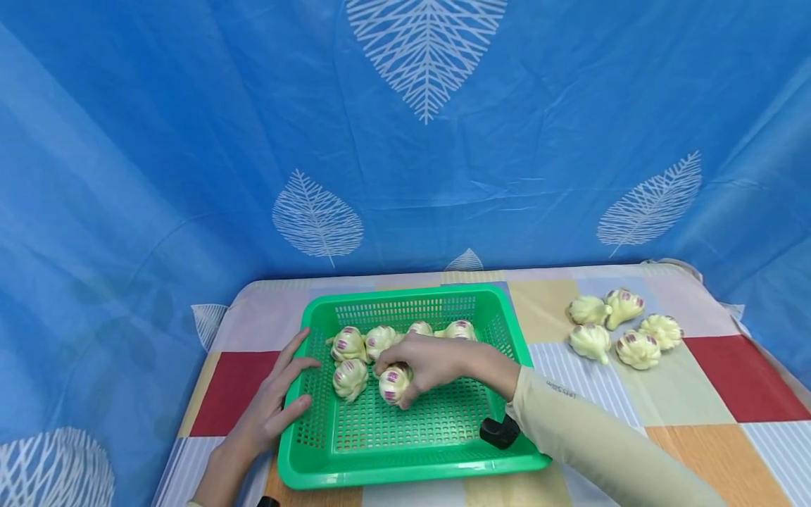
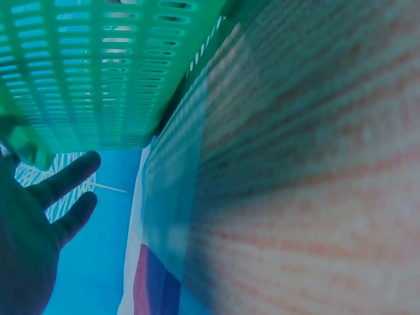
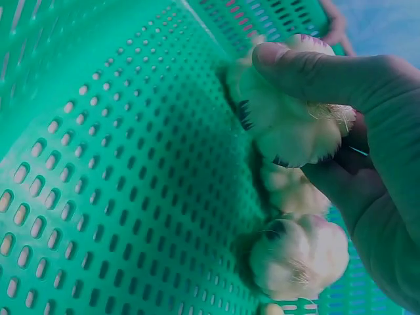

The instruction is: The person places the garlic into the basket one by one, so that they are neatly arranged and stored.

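A green plastic basket (image 1: 418, 470) with slotted walls holds several garlic bulbs, cream with purple streaks. My right hand (image 1: 438, 359) pinches one garlic bulb (image 1: 394, 384) inside the basket, between thumb and fingers. In the right wrist view the thumb lies across that bulb (image 3: 289, 125), and another bulb (image 3: 302, 257) lies below it. Left of the held bulb is a garlic bulb (image 1: 350, 379); others form a row towards the back wall. My left hand (image 1: 269, 405) rests at the basket's left rim with its fingers extended, holding nothing. The left wrist view shows its spread fingers (image 2: 69, 180) beside the basket wall.
Outside the basket, a group of loose garlic bulbs (image 1: 591, 341) lies on the right of the table. A patchwork cloth (image 1: 690, 458) covers the table. Behind it hangs a blue curtain (image 1: 507, 232) with white leaf prints.
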A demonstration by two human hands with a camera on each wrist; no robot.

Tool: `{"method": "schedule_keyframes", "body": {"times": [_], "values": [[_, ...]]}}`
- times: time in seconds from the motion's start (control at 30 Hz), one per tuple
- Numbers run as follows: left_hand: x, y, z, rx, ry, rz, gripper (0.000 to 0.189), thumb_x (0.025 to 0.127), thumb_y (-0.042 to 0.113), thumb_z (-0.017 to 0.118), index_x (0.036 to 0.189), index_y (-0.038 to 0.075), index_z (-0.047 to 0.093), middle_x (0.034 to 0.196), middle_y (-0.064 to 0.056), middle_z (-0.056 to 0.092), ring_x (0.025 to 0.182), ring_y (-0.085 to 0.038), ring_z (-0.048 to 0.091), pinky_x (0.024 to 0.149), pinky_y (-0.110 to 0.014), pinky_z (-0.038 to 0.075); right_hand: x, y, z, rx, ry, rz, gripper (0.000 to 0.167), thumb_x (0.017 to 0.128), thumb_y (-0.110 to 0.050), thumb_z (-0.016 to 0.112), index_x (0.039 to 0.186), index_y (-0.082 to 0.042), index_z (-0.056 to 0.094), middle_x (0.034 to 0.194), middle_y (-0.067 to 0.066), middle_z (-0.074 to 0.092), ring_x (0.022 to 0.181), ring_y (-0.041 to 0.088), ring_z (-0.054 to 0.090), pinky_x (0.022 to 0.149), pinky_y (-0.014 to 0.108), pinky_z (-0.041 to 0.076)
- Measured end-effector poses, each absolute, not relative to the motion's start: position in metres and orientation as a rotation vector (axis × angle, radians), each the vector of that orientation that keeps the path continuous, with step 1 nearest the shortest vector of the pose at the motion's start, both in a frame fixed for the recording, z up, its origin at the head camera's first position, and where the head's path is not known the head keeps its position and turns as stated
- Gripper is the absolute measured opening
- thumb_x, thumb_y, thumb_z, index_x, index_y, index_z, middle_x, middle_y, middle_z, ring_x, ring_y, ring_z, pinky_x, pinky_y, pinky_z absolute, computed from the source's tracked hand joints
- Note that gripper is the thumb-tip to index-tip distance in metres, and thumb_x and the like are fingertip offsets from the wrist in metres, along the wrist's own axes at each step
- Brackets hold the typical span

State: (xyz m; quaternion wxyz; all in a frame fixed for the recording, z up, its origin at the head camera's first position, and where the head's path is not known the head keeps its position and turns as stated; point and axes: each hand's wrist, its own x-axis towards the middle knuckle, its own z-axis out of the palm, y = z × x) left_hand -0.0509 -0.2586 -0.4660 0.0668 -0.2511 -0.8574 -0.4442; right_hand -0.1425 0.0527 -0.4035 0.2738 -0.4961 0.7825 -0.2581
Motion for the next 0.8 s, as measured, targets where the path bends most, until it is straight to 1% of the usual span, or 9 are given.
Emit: {"method": "schedule_keyframes", "body": {"times": [0.13, 0.3, 0.43, 0.53, 0.6, 0.63, 0.7, 0.77, 0.8], "values": [[-0.05, -0.259, -0.466, -0.749, -2.59, -1.344, 0.044, 0.085, 0.017, 0.058, 0.128, 0.007, 0.058, 0.165, -0.011, 0.019, 0.145, -0.022, 0.026, 0.086, -0.038, 0.056, -0.142, 0.044, -0.408, -1.356, 2.106, -0.635, 0.056, 0.078, -0.023, 0.089, 0.127, -0.01, 0.065, 0.12, -0.007, 0.065, 0.1, -0.002, 0.057, 0.088, 0.02, 0.047], [-0.051, -0.259, -0.466, -0.746, -2.587, -1.344, 0.045, 0.085, 0.018, 0.058, 0.128, 0.007, 0.059, 0.165, -0.011, 0.02, 0.145, -0.023, 0.027, 0.089, -0.04, 0.055, -0.14, 0.035, -0.416, -1.456, 2.124, -0.5, 0.044, 0.075, -0.023, 0.091, 0.11, -0.014, 0.066, 0.095, -0.011, 0.061, 0.081, -0.001, 0.051, 0.074, 0.017, 0.046], [-0.052, -0.258, -0.466, -0.744, -2.586, -1.335, 0.044, 0.084, 0.018, 0.058, 0.127, 0.008, 0.059, 0.165, -0.01, 0.02, 0.145, -0.022, 0.026, 0.088, -0.04, 0.056, -0.136, 0.029, -0.419, -1.542, 2.152, -0.34, 0.041, 0.075, -0.024, 0.09, 0.106, -0.016, 0.063, 0.086, -0.013, 0.058, 0.073, -0.001, 0.05, 0.065, 0.015, 0.045], [-0.052, -0.258, -0.465, -0.746, -2.589, -1.331, 0.043, 0.085, 0.019, 0.058, 0.127, 0.008, 0.059, 0.166, -0.009, 0.019, 0.146, -0.022, 0.026, 0.092, -0.04, 0.054, -0.134, 0.026, -0.419, -1.603, 2.173, -0.25, 0.039, 0.077, -0.024, 0.089, 0.105, -0.019, 0.061, 0.084, -0.013, 0.059, 0.069, 0.0, 0.051, 0.062, 0.015, 0.045], [-0.052, -0.258, -0.464, -0.747, -2.59, -1.324, 0.043, 0.085, 0.019, 0.057, 0.127, 0.008, 0.06, 0.166, -0.009, 0.019, 0.146, -0.023, 0.026, 0.095, -0.041, 0.052, -0.132, 0.025, -0.419, -1.665, 2.189, -0.195, 0.038, 0.078, -0.023, 0.087, 0.105, -0.02, 0.06, 0.089, -0.011, 0.062, 0.072, 0.001, 0.053, 0.063, 0.016, 0.046], [-0.051, -0.259, -0.464, -0.745, -2.592, -1.322, 0.043, 0.086, 0.019, 0.057, 0.127, 0.009, 0.06, 0.166, -0.009, 0.019, 0.146, -0.023, 0.026, 0.096, -0.041, 0.051, -0.132, 0.024, -0.419, -1.695, 2.201, -0.164, 0.038, 0.079, -0.022, 0.086, 0.107, -0.019, 0.061, 0.096, -0.01, 0.065, 0.077, 0.002, 0.056, 0.067, 0.016, 0.047], [-0.051, -0.259, -0.464, -0.739, -2.597, -1.322, 0.042, 0.087, 0.019, 0.056, 0.127, 0.009, 0.06, 0.166, -0.008, 0.019, 0.146, -0.023, 0.026, 0.098, -0.042, 0.05, -0.131, 0.023, -0.419, -1.754, 2.229, -0.105, 0.04, 0.081, -0.018, 0.084, 0.116, -0.018, 0.063, 0.117, -0.007, 0.067, 0.095, 0.004, 0.062, 0.08, 0.017, 0.05], [-0.05, -0.258, -0.464, -0.733, -2.603, -1.329, 0.043, 0.087, 0.019, 0.056, 0.128, 0.009, 0.06, 0.166, -0.007, 0.019, 0.146, -0.023, 0.025, 0.097, -0.042, 0.051, -0.129, 0.022, -0.419, -1.808, 2.255, -0.034, 0.047, 0.083, -0.013, 0.081, 0.127, -0.015, 0.063, 0.136, -0.002, 0.061, 0.114, 0.009, 0.061, 0.093, 0.021, 0.049], [-0.05, -0.259, -0.464, -0.733, -2.604, -1.331, 0.043, 0.087, 0.019, 0.056, 0.129, 0.009, 0.059, 0.166, -0.007, 0.019, 0.146, -0.023, 0.025, 0.096, -0.042, 0.051, -0.129, 0.021, -0.419, -1.828, 2.266, 0.002, 0.05, 0.084, -0.011, 0.08, 0.131, -0.014, 0.063, 0.142, -0.001, 0.058, 0.121, 0.012, 0.059, 0.097, 0.023, 0.047]]}}
